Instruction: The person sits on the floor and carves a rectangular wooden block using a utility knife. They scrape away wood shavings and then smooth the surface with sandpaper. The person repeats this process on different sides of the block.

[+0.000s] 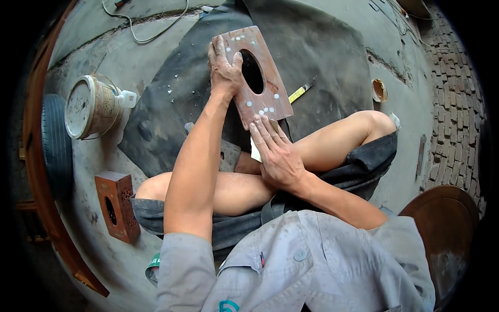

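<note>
A reddish wooden tissue box (271,78) is tilted in front of me, with an oval opening in its top and pale round dots at both ends. My left hand (226,75) grips its left side, thumb at the rim of the opening and fingers over the far left edge. At the near end my right hand (280,155) lies with fingers outstretched, pressing a folded pale sheet (255,151) that looks like sandpaper against the box's near edge. Most of the sheet is hidden under the palm. A yellow utility knife (300,92) lies just right of the box, its blade out.
My crossed legs rest on a dark mat (332,57). At left stand a lidded bucket (83,112), a tire (56,140) and a second carved tissue box (112,203). A small round container (380,91) sits right, near brick paving (444,99). A brown wooden piece (442,223) stands lower right.
</note>
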Available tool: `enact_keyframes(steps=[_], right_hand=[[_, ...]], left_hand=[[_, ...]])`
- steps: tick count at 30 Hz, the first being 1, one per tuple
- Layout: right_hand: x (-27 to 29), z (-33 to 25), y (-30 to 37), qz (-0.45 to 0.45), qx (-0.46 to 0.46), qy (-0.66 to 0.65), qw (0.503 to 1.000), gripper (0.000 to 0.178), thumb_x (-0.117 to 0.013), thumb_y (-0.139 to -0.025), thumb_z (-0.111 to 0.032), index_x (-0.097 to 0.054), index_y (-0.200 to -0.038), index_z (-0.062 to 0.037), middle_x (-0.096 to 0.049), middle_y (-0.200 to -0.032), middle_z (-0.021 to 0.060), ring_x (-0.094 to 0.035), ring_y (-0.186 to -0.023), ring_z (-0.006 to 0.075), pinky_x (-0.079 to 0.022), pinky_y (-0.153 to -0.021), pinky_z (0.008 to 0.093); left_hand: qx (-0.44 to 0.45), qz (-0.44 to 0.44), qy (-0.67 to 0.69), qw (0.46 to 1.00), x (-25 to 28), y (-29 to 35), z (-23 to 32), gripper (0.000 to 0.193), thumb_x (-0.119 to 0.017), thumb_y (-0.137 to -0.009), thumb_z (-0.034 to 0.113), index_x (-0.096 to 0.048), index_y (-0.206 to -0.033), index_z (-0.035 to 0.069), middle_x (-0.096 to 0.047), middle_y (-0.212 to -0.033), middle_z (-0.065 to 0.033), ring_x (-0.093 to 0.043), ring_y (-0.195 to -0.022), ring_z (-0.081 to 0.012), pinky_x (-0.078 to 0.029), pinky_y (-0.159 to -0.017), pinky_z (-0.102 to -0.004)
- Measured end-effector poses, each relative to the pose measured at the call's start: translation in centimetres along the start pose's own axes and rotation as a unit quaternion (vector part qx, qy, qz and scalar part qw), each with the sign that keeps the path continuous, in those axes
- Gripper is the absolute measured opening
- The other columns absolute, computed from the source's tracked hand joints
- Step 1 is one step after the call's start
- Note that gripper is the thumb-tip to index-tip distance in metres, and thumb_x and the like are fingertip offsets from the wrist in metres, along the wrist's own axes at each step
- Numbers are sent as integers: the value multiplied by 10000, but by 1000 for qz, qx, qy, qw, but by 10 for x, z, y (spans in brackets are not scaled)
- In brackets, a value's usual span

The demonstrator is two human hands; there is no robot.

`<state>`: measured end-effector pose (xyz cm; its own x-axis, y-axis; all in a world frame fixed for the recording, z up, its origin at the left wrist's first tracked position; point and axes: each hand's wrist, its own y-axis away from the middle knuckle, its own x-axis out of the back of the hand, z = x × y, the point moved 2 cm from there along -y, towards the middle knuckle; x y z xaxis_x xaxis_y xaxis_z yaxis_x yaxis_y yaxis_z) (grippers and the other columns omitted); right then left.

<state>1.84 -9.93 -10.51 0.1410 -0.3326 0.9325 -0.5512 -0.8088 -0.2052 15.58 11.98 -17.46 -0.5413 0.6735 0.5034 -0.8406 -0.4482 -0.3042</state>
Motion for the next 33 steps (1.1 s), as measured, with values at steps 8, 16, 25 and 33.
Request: enact_keyframes(steps=[8, 16, 25, 33], right_hand=[[1, -2, -3, 10, -11, -15, 1000, 680, -543, -869, -102, -465, -1498, 145, -483, -1558, 327, -450, -1485, 454, -307, -1270, 528], [4, -5, 0, -5, -16, -15, 1000, 677, -558, -883, -101, -461, -1510, 137, -470, -1580, 313, -435, -1506, 428, -312, -1267, 528], [13, -12, 8, -29, -3, -57, 998, 687, -594, -876, -126, -474, -1501, 130, -462, -1584, 316, -387, -1536, 435, -285, -1283, 534], [-11, 8, -11, -3, -1, 18, 1000, 641, -532, -924, -122, -478, -1522, 101, -463, -1606, 278, -431, -1522, 395, -323, -1262, 527]], left_hand=[[-1, -5, -1, 1000, -2, -4, -3, 796, -615, -1012, 317, -277, -1647, -23, -267, -1689, -307, -259, -1570, -468, -224, -1297, -477], [-9, -3, -1, 1000, -1, 0, -5, 782, -609, -1033, 313, -284, -1626, -81, -283, -1681, -316, -268, -1568, -455, -209, -1306, -456], [-30, 16, 45, 998, -6, -1, -18, 675, -491, -1092, 311, -320, -1613, -82, -284, -1682, -310, -258, -1578, -442, -210, -1310, -455], [-29, 5, 65, 997, 2, -10, -16, 623, -507, -1087, 264, -347, -1615, -26, -268, -1698, -296, -259, -1587, -415, -224, -1307, -440]])
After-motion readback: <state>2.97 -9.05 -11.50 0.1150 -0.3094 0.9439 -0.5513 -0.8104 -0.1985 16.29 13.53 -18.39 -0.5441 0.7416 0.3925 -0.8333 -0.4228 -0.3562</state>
